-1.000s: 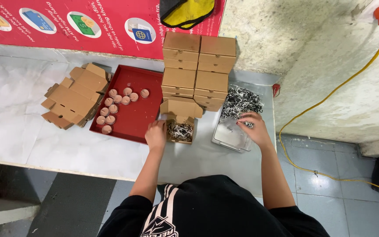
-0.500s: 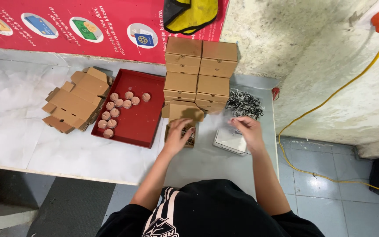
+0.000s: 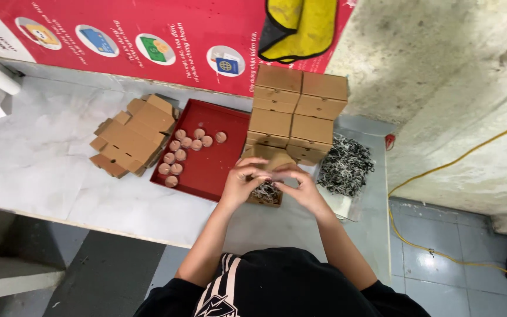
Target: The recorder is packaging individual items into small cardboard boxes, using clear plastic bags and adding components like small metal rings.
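A small open cardboard box (image 3: pixel 268 196) sits on the white counter with black-and-white shredded paper filling inside. My left hand (image 3: pixel 242 182) and my right hand (image 3: pixel 302 186) meet over it, fingers curled on the box's raised lid flap (image 3: pixel 278 159). A clear tray (image 3: pixel 344 170) heaped with the same shredded paper lies just right of my right hand. Behind the box stands a stack of closed cardboard boxes (image 3: pixel 297 111).
A red tray (image 3: pixel 212 170) with several small round tan pieces lies left of the box. A pile of flat unfolded cardboard boxes (image 3: pixel 133 135) is further left. A red poster and a yellow-black bag (image 3: pixel 300 26) hang on the wall. A yellow cable (image 3: pixel 441 170) runs along the right floor.
My right hand left the shredded-paper tray and came to the open box. My left hand shifted onto the box's flap, so both hands now meet over it.
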